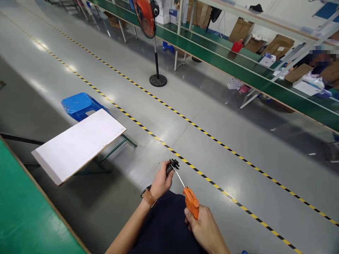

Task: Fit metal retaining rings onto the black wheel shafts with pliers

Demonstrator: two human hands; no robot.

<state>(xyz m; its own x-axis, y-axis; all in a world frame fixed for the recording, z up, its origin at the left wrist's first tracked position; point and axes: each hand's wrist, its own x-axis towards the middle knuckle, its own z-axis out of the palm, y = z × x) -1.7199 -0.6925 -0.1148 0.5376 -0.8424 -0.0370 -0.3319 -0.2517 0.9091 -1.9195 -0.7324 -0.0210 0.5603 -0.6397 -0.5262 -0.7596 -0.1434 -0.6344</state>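
In front of my body, my left hand [162, 180] is closed around a small black part [174, 164] whose ridged end sticks out past the fingers. What the part is cannot be made out. My right hand [202, 222] grips an orange air blow gun [191, 203] by its body. The gun's thin metal nozzle [179, 177] points up and left, and its tip meets or lies just in front of the black part; whether they touch is unclear. A watch with a brown strap [149, 198] is on my left wrist.
To the left stand a white-topped low table [82, 144] and a blue stool [79, 104]. A green worktop [23, 208] fills the lower left corner. Ahead are a standing fan [158, 80], striped floor tape [148, 131] and a long green bench [212, 65] with boxes; a person is partly visible far right.
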